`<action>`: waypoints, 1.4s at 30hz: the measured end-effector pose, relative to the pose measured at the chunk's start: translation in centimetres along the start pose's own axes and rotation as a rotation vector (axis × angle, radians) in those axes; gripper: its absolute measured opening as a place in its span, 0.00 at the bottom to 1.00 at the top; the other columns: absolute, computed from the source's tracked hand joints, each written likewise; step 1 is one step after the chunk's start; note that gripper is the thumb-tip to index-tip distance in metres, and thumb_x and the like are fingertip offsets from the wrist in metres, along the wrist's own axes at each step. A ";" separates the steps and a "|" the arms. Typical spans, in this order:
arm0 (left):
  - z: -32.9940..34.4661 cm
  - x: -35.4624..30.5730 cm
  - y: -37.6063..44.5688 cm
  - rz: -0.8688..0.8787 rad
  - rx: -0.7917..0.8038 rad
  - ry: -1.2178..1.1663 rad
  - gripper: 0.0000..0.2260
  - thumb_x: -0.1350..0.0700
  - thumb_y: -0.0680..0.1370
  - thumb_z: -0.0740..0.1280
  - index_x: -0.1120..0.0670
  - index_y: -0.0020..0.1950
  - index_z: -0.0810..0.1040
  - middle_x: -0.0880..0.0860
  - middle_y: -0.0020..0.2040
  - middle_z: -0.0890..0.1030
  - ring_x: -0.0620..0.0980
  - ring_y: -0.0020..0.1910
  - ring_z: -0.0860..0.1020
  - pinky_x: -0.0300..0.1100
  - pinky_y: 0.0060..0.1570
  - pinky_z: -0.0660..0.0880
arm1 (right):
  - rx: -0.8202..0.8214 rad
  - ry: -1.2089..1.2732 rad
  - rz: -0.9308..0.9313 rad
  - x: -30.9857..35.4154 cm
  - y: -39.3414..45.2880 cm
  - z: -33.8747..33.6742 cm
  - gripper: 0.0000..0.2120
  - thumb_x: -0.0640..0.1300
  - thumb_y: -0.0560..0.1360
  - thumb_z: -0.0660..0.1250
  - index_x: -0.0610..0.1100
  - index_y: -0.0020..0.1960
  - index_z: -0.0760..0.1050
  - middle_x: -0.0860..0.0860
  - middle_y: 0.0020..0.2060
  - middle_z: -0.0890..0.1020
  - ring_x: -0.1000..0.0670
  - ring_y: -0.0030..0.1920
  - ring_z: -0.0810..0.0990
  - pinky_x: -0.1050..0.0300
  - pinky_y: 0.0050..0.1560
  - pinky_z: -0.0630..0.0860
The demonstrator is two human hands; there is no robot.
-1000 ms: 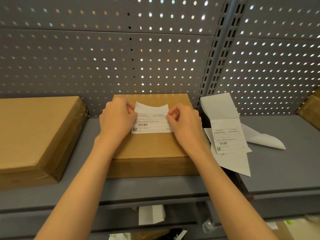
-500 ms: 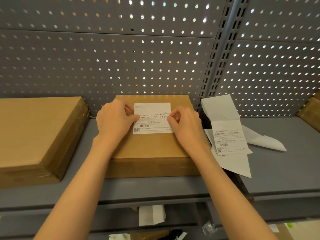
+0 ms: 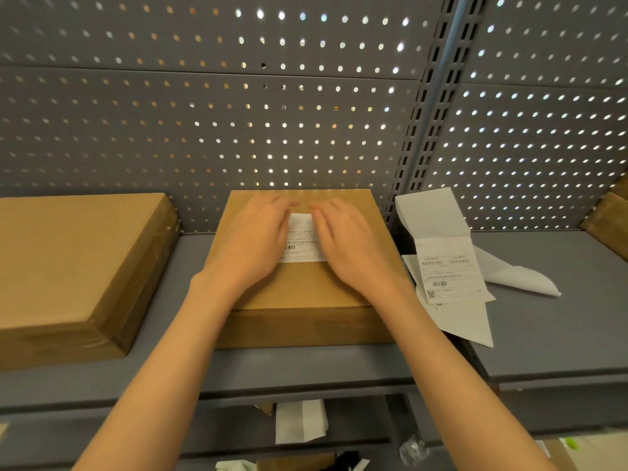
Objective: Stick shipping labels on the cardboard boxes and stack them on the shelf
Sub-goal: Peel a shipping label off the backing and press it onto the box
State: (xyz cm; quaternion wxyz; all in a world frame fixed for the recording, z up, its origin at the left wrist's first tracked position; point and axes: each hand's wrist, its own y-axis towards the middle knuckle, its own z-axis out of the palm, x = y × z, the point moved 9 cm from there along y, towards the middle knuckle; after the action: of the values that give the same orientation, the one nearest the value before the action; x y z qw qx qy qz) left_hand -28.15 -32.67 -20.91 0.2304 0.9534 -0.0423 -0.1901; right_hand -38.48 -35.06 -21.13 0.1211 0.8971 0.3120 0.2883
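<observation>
A flat brown cardboard box lies on the grey shelf in front of me. A white shipping label lies flat on its top, with a barcode showing between my hands. My left hand rests palm down over the label's left part. My right hand rests palm down over its right part. The fingers of both hands are spread flat and slightly blurred. Most of the label is hidden under them.
A larger cardboard box sits at the left on the same shelf. A strip of further labels and backing paper lies to the right of the middle box. Another box corner shows at far right. Perforated grey panels close the back.
Earlier my fingers pinched the label by its two side edges above the box. The label now lies flat on the box top and both hands lie flat over it.
</observation>
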 end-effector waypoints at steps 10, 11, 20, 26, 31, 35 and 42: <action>3.4 0.4 -0.5 -0.051 0.364 -0.012 0.20 0.56 0.83 0.49 0.57 0.75 0.60 0.55 0.75 0.61 0.50 0.75 0.58 0.36 0.70 0.49 | 0.372 -0.045 -0.004 0.3 0.2 3.7 0.22 0.45 0.83 0.44 0.38 0.73 0.61 0.42 0.72 0.64 0.47 0.73 0.57 0.57 0.71 0.48; 3.6 0.6 -0.7 -0.051 0.384 -0.004 0.20 0.55 0.83 0.49 0.56 0.75 0.59 0.54 0.76 0.60 0.50 0.75 0.57 0.37 0.70 0.49 | 0.400 -0.064 0.003 0.1 0.0 4.0 0.22 0.46 0.83 0.43 0.39 0.74 0.59 0.43 0.74 0.61 0.47 0.74 0.55 0.57 0.72 0.48; 3.5 2.8 -1.0 -0.127 0.344 0.098 0.20 0.51 0.83 0.49 0.53 0.74 0.62 0.51 0.75 0.61 0.50 0.74 0.59 0.45 0.72 0.55 | 0.336 -0.206 0.103 -2.7 -0.1 2.6 0.22 0.47 0.83 0.42 0.41 0.73 0.61 0.47 0.73 0.63 0.48 0.74 0.58 0.52 0.73 0.51; 2.1 4.0 -1.5 -0.213 0.297 0.152 0.20 0.52 0.83 0.49 0.56 0.74 0.63 0.54 0.75 0.62 0.53 0.73 0.61 0.46 0.71 0.56 | 0.300 -0.233 0.146 -3.8 -0.3 2.0 0.22 0.47 0.83 0.42 0.41 0.73 0.61 0.45 0.73 0.64 0.46 0.73 0.58 0.52 0.72 0.52; 1.4 1.5 -2.1 -0.135 0.248 0.093 0.20 0.54 0.83 0.49 0.57 0.74 0.61 0.54 0.76 0.60 0.50 0.75 0.58 0.38 0.71 0.50 | 0.285 -0.092 0.112 -1.6 -1.4 1.5 0.23 0.48 0.83 0.43 0.39 0.75 0.55 0.46 0.76 0.56 0.50 0.76 0.52 0.57 0.73 0.46; 2.8 -0.7 -3.6 -0.052 0.315 -0.016 0.21 0.53 0.83 0.49 0.54 0.76 0.57 0.50 0.77 0.57 0.45 0.76 0.54 0.38 0.73 0.48 | 0.352 -0.090 0.021 1.2 -3.0 3.0 0.23 0.48 0.83 0.44 0.41 0.76 0.52 0.47 0.76 0.54 0.52 0.76 0.50 0.62 0.72 0.43; 2.3 0.7 -4.6 -0.107 0.317 0.047 0.20 0.53 0.83 0.49 0.55 0.75 0.60 0.51 0.76 0.60 0.46 0.75 0.56 0.39 0.73 0.50 | 0.348 -0.169 0.070 -0.1 -3.7 2.3 0.24 0.51 0.83 0.42 0.43 0.75 0.57 0.49 0.75 0.59 0.52 0.75 0.54 0.57 0.73 0.47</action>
State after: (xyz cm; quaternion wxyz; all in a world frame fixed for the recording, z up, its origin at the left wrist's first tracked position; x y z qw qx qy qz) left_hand -28.40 -29.69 -25.11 0.0675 0.9829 -0.0153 -0.1706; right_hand -39.02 -32.33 -24.49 -0.0201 0.9358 0.3145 0.1580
